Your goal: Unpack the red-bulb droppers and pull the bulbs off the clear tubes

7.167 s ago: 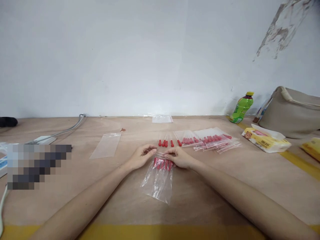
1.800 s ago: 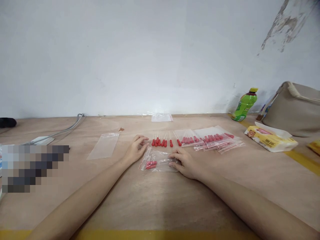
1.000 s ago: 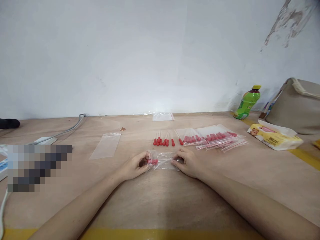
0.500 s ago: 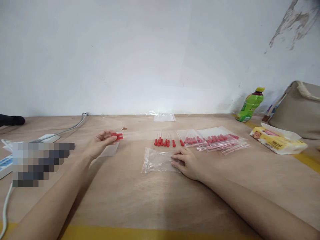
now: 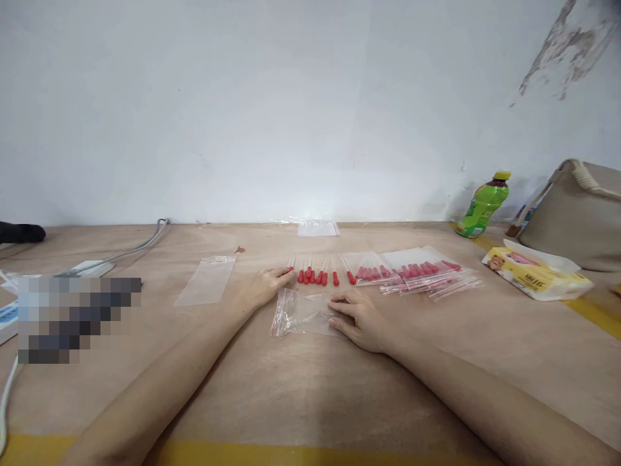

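Observation:
My left hand (image 5: 264,285) reaches to the left end of a row of red-capped glass droppers (image 5: 317,277) on the wooden table, its fingertips pinched on a red-capped dropper (image 5: 290,268). Just in front of the row lies a clear zip bag (image 5: 301,314), now without droppers inside. My right hand (image 5: 361,315) lies with flat fingers on the bag's right end and pins it to the table. To the right of the row is a pile of filled dropper bags (image 5: 420,272).
An empty zip bag (image 5: 206,280) lies to the left, and more clear bags (image 5: 317,228) sit by the wall. At the right are a green bottle (image 5: 482,204), a tissue pack (image 5: 536,275) and a beige bag (image 5: 577,213). A grey cable (image 5: 140,246) and power strip (image 5: 92,266) lie at the left.
My left hand pulled red-capped droppers out of the bag, swung left with them, then came back to the row's left end. My right hand stayed on the bag.

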`<act>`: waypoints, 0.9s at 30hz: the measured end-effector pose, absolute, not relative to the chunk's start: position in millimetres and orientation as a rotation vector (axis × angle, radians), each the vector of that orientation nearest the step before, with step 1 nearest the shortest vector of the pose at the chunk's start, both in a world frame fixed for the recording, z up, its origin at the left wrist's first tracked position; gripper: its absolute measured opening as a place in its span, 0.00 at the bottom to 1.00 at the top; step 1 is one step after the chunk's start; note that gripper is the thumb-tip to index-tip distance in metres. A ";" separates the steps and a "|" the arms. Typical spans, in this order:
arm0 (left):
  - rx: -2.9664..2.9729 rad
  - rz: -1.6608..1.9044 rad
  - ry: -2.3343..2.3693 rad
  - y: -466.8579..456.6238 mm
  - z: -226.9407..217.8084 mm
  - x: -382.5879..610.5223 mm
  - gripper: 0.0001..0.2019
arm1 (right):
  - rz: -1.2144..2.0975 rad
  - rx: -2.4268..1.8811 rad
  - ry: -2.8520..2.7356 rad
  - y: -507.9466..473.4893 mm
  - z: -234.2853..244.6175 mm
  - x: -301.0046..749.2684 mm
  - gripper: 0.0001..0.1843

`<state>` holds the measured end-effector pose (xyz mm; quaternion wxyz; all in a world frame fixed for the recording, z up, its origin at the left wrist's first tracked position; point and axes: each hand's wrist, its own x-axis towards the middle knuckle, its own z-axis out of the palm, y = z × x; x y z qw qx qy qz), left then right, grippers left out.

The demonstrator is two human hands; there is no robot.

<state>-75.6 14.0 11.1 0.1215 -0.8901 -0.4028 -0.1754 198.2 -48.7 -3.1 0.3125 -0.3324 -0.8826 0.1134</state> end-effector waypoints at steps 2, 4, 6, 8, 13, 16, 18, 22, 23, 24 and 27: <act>-2.634 -0.510 -1.168 14.9 7.6 -75.1 0.18 | 0.298 -0.876 -2.328 -48.0 -3.6 198.0 0.13; -2.681 -0.523 -1.152 16.2 4.4 -74.5 0.19 | 0.294 -0.881 -2.328 -47.2 -4.4 197.8 0.14; -2.715 -0.563 -1.135 17.5 1.6 -73.3 0.19 | 0.290 -0.887 -2.331 -46.5 -5.1 197.8 0.16; -2.722 -0.619 -1.126 17.7 -0.2 -72.2 0.18 | 0.295 -0.886 -2.341 -46.3 -5.2 198.0 0.16; -2.512 -1.106 -1.297 0.4 5.8 -71.2 0.14 | 0.306 -0.903 -2.368 -48.5 -1.9 199.4 0.18; -2.533 -1.266 -1.426 -24.3 15.1 -67.9 0.15 | 0.314 -0.909 -2.395 -50.7 0.7 199.9 0.23; -2.755 -1.076 -1.395 -41.4 20.3 -64.6 0.17 | 0.320 -0.907 -2.401 -51.4 1.3 200.0 0.26; -3.068 -0.370 -1.173 -60.8 24.6 -65.5 0.25 | 0.336 -0.955 -2.421 -50.2 1.1 201.6 0.30; -3.077 -0.249 -1.166 -61.7 24.6 -68.0 0.27 | 0.341 -0.968 -2.437 -49.5 1.1 202.6 0.31; -3.079 -0.154 -1.177 -61.6 24.6 -71.1 0.28 | 0.346 -0.977 -2.455 -48.8 1.2 203.7 0.32; -3.093 -0.013 -1.229 -59.0 25.0 -80.2 0.30 | 0.364 -0.982 -2.494 -47.6 1.4 207.0 0.34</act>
